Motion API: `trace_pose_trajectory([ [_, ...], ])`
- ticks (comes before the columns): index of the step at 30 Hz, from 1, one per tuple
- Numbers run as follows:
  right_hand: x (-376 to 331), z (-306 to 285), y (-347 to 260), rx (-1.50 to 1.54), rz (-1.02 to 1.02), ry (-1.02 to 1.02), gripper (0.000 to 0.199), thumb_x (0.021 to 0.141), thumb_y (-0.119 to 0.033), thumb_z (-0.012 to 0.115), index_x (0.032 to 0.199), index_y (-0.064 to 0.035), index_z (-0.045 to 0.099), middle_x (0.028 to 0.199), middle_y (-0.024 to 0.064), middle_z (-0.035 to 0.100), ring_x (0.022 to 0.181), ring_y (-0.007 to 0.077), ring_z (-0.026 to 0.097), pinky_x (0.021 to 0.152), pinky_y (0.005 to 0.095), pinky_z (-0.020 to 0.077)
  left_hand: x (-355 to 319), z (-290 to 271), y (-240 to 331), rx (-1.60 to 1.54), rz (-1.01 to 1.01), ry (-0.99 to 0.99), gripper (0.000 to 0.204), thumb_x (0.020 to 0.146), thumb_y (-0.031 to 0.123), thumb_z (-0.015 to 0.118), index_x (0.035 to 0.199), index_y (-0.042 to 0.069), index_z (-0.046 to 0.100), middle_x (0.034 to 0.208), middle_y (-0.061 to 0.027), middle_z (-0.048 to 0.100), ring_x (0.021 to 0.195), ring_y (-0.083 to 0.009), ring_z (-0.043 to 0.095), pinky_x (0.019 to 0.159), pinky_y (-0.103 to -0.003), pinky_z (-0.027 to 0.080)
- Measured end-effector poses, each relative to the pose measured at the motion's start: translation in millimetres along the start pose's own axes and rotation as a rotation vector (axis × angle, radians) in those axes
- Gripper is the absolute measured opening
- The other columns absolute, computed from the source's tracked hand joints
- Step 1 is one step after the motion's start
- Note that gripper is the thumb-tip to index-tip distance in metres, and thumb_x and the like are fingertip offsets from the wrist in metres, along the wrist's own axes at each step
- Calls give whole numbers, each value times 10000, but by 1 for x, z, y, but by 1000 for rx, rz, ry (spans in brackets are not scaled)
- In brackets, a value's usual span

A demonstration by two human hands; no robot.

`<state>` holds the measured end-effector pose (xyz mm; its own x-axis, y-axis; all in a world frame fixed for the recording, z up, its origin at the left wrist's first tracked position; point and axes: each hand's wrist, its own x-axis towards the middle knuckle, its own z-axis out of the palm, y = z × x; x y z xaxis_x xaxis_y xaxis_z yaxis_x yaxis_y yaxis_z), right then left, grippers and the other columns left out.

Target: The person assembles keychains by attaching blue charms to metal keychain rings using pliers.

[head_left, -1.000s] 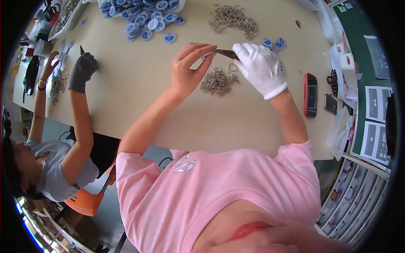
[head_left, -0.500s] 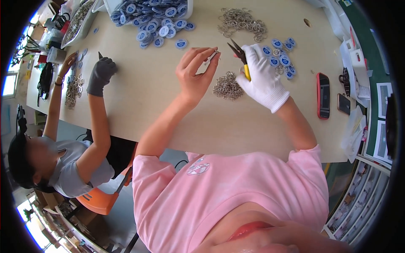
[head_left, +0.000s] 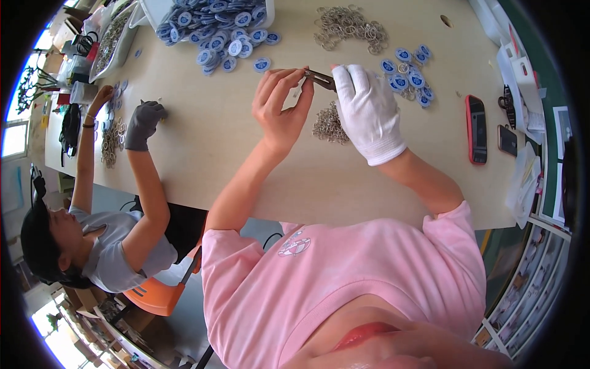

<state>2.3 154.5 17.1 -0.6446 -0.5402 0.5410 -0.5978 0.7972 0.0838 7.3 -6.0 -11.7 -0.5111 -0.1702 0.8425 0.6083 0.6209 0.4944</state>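
Note:
My bare left hand is raised over the table, thumb and fingertips pinching a small, thin metal piece whose exact kind is too small to make out. In a white knitted glove, my right hand grips needle-nose pliers. The dark jaws point left and meet the piece at my left fingertips; the glove hides the handles. Below the pliers lies a heap of small silvery metal parts, partly covered by my right hand. Several round blue-and-white discs, some with metal rings, lie right of the glove.
Beyond my hands is a pile of split rings. A white bin spills blue discs at the far left. Two phones, a red-edged one and a smaller one, lie right. A co-worker's grey-gloved hand works at the left.
My right hand has swung the pliers left and down, bringing their jaws to the piece in my left fingers. The jaws were apart and pointing away before. The co-worker's hands shifted slightly.

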Motion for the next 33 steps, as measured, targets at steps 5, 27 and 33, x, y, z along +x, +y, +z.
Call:
trace_pose_trajectory([
  [5,1,-4,1,-82,0,-60,344,800,-141,604,1130,-61,551,872,42,524,764,185,572,627,351,427,-1,1,4,-42,-71,-12,227,688,-90,717,897,-9,687,827,-78,680,725,-206,613,654,-305,490],
  [27,11,-19,22,56,115,5,333,775,-86,681,1089,-68,570,886,76,583,846,265,585,728,403,476,2,2,0,35,21,-9,204,704,-77,734,881,9,679,830,-80,674,716,-218,624,649,-315,500],
  [33,10,-21,13,324,-18,122,322,760,-196,718,1041,-71,623,857,52,604,769,238,593,664,382,469,-2,2,10,-23,-134,-82,201,730,-72,728,910,2,677,855,-70,680,655,-136,600,611,-263,499],
])
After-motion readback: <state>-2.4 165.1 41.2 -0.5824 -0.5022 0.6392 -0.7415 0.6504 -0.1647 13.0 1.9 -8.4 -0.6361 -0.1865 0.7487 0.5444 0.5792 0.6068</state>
